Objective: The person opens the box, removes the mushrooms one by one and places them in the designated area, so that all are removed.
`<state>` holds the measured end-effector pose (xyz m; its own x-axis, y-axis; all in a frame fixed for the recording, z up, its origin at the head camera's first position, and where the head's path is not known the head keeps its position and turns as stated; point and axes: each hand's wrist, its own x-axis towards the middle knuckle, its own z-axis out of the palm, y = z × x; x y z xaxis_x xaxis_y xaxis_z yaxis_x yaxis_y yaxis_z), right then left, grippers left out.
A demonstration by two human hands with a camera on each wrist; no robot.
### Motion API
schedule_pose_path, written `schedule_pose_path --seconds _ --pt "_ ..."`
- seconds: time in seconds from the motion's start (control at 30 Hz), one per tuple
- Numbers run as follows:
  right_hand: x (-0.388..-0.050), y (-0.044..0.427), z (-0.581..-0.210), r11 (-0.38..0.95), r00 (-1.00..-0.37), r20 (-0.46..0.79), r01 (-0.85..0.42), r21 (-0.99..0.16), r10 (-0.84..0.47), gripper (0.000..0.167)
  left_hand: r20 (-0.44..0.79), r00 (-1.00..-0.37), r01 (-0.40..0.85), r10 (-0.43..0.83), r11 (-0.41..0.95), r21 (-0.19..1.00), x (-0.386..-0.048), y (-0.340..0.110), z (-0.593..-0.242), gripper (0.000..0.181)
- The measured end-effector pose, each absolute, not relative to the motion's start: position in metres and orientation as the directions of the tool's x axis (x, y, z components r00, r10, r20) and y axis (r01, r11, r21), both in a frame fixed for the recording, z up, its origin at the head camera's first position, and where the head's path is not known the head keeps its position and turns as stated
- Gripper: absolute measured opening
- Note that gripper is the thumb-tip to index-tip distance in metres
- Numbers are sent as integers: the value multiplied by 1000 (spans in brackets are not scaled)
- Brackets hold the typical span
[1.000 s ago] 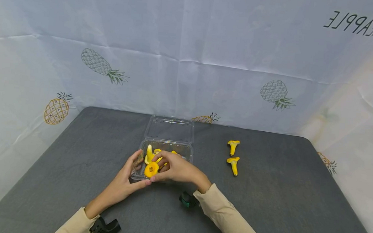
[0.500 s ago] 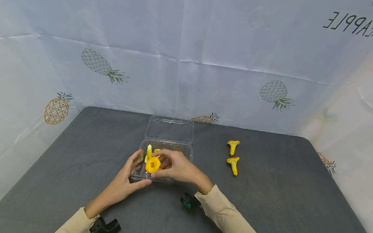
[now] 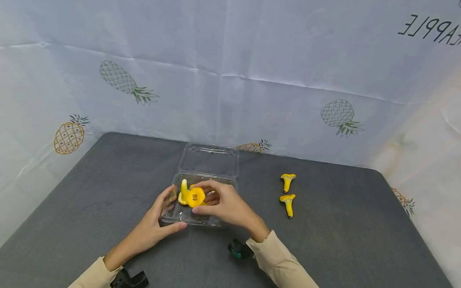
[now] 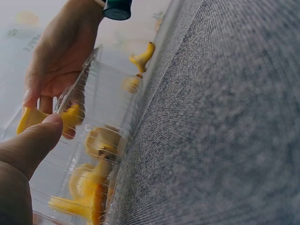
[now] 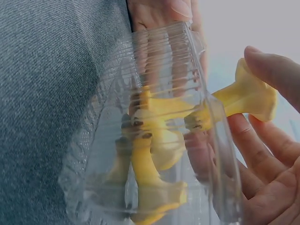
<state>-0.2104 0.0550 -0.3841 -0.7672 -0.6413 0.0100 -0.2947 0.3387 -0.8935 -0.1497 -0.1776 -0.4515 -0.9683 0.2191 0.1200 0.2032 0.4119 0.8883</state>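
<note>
My right hand (image 3: 227, 204) pinches a yellow chanterelle mushroom (image 3: 196, 197) between thumb and fingers, over the clear plastic clamshell container (image 3: 206, 224). In the right wrist view the held chanterelle (image 5: 251, 96) has its cap at my fingers, and its stem points down past the rim into the container. My left hand (image 3: 150, 227) grips the container's left side, thumb by the front corner. Several other chanterelles (image 5: 150, 164) lie inside; one (image 3: 183, 190) shows at the left with its stem up, and my right hand hides some of them in the head view.
The container's lid (image 3: 209, 160) lies folded back, away from me. Two more chanterelles lie on the dark grey table (image 3: 347, 239) to the right, a far one (image 3: 287, 182) and a nearer one (image 3: 288, 205). A pineapple-print cloth (image 3: 236, 109) hangs behind the table.
My right hand has carried the chanterelle from the front left of the container to the right and farther back. The left hand and the container have stayed in place.
</note>
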Motion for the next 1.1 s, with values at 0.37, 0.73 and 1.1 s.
schedule_pose_path --seconds 0.37,0.73,1.1 --pt "-209 66 -383 291 -790 93 -329 -899 -606 57 117 -969 200 216 416 887 -150 -177 -452 98" --pt "-205 83 -379 286 -830 159 -354 -891 -535 57 111 -973 188 201 422 887 -150 -177 -452 98" --pt "-204 103 -376 316 -868 181 -352 -881 -462 55 120 -972 199 204 428 882 -150 -176 -451 99"
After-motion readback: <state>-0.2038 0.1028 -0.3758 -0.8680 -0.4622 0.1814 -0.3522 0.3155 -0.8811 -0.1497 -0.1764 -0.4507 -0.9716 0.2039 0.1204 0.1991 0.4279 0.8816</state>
